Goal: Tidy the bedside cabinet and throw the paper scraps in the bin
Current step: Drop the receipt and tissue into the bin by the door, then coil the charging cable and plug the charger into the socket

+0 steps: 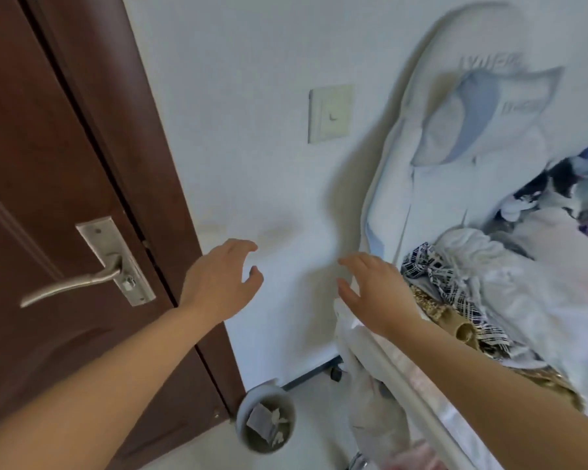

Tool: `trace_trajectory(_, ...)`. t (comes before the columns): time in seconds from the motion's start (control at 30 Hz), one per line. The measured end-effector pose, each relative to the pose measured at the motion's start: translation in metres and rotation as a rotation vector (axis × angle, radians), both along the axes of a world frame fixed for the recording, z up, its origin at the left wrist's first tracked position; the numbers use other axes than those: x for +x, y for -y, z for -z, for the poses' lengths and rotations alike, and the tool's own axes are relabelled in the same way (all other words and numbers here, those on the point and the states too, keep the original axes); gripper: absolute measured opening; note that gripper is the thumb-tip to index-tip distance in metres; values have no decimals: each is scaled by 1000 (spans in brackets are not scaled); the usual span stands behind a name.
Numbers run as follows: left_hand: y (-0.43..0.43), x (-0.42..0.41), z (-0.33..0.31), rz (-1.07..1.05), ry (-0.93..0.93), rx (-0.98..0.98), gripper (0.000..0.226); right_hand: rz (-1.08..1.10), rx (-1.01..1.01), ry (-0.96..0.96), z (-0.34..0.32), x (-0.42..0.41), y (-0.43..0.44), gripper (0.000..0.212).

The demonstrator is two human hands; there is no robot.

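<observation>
A round grey bin point(241, 413) stands on the floor at the bottom centre, next to the door, with white paper scraps point(263, 424) lying inside it. My left hand point(219, 279) is raised in front of the white wall, fingers spread, holding nothing. My right hand point(375, 288) hangs to its right at the same height, fingers apart and empty, above the bed's edge. Both hands are well above the bin. No bedside cabinet shows in this view.
A dark brown door point(48, 171) with a metal lever handle point(82, 279) fills the left. A light switch point(330, 113) is on the wall. The bed point(510, 290) on the right carries crumpled white bedding, checked cloth and clothes. A white rail point(398, 371) runs along its edge.
</observation>
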State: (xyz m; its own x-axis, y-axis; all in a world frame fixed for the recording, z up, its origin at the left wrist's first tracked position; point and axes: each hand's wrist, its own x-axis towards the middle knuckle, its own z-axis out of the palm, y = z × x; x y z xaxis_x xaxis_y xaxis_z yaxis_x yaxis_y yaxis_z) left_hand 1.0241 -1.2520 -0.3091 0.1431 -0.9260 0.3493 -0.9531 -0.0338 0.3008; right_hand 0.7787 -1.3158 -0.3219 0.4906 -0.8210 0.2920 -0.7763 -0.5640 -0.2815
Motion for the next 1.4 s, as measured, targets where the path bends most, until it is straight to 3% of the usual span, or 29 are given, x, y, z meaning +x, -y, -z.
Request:
trace_trajectory(0.3, 19, -106, -115, 253, 38, -227, 41, 371, -241, 28, -114, -106, -75, 48)
trace_trajectory(0.67, -1, -405, -207, 849, -75, -428, 37, 916, -355, -80, -197, -356, -188, 51)
trace_trajectory(1.0, -64, -673, -232, 1142, -129, -480, 40, 1205, -392, -196, -236, -589, -302, 54)
trace_trajectory(1.4, -76, -877, -206, 1237, -96, -405, 42, 1346, -353, -244, -229, -774, -356, 56)
